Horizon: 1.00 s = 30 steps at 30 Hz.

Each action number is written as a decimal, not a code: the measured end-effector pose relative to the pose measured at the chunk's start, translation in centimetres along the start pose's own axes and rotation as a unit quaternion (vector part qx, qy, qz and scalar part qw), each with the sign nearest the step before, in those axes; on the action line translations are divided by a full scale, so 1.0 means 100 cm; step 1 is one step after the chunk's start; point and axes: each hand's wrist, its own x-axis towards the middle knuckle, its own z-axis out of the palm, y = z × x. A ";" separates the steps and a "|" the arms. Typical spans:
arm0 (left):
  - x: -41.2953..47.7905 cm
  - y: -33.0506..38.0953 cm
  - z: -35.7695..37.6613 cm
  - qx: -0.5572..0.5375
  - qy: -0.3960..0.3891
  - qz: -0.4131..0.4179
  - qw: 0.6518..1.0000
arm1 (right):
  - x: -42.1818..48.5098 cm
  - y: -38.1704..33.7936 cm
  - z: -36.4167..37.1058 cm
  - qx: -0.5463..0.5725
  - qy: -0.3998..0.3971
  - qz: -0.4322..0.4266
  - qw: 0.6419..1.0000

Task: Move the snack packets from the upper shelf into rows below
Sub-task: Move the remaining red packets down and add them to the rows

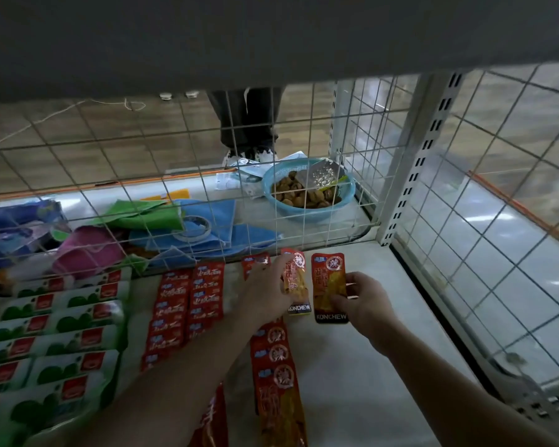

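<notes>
Lower shelf: white, lit, beneath the dark underside of the upper shelf. Wire mesh along the back and the right side.

Two orange snack packets near the back edge, side by side, just apart, "KONCHEW" printed at the near ends.
- Left packet: slightly tilted, partly covered by the left hand. Fingers stretched forward, close together, laid along its left edge.
- Right packet: flat on the shelf, pinched at its right edge by the right hand. Fingers curled, clamped on the wrapper.

One more red packet at the back edge, partly hidden by the left hand.

Nearer the camera, in line with the left packet: row of red-orange packets, overlapping, running to the bottom edge. Left of that: two columns of small red packets. Far left: white-and-green packets, also two columns.

Beyond the mesh: blue basket of brown nuts; tape roll on blue cloths; trouser legs and white shoes of a person standing behind.
</notes>
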 end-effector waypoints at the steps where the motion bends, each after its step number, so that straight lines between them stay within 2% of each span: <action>1: 0.002 0.000 0.001 0.014 0.002 -0.008 1.000 | 0.001 0.002 -0.002 0.002 -0.001 0.002 1.000; 8: 0.020 0.004 0.008 0.150 0.026 0.012 0.988 | 0.003 0.015 -0.016 -0.010 0.002 0.002 1.000; 13: 0.026 -0.001 0.011 0.196 -0.003 0.010 0.981 | 0.003 0.024 -0.026 -0.006 0.002 0.009 1.000; 19: 0.029 -0.005 0.015 0.200 -0.040 0.003 0.979 | 0.005 0.029 -0.027 -0.012 0.003 0.010 1.000; 27: 0.042 -0.017 0.015 0.189 -0.028 -0.026 0.981 | 0.005 0.035 -0.026 -0.027 -0.007 0.014 1.000; 30: 0.040 -0.014 0.011 0.145 -0.009 -0.008 0.989 | 0.008 0.034 -0.023 -0.029 -0.005 0.015 0.999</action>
